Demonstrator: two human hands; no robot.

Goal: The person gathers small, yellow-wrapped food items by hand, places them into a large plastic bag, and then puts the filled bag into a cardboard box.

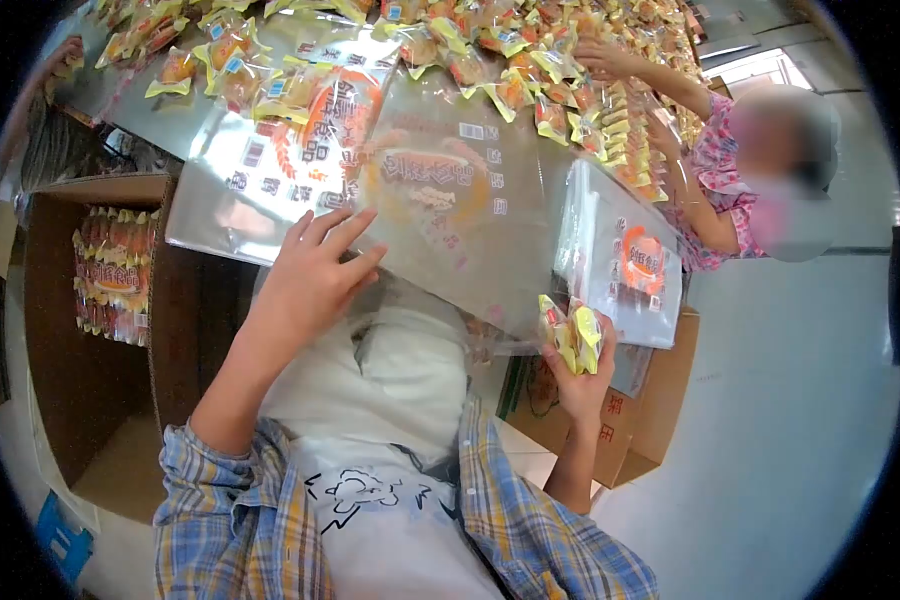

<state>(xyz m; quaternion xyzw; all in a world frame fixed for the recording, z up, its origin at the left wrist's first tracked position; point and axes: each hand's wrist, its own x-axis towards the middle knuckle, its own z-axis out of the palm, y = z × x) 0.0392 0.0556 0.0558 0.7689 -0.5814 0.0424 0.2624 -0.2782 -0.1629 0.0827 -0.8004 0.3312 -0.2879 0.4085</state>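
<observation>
My left hand (315, 275) has its fingers spread at the near edge of a large clear printed plastic bag (450, 225). Its thumb is partly hidden. The bag lies over the table's front edge, above my lap, and overlaps a stack of similar bags (205, 200) to its left. On the right, my right hand (582, 380) is closed around a few individually wrapped pastries (570, 335) in yellow-edged wrappers, held upright by the bag's right corner. Whether that hand also touches the bag, I cannot tell.
Many wrapped pastries (515, 90) cover the table's far side. Another bag stack (615, 215) lies at right. An open carton (95, 400) at left holds a filled bag (115, 275); another carton (655, 400) stands at right. A co-worker's hand (610, 60) reaches into the pastries.
</observation>
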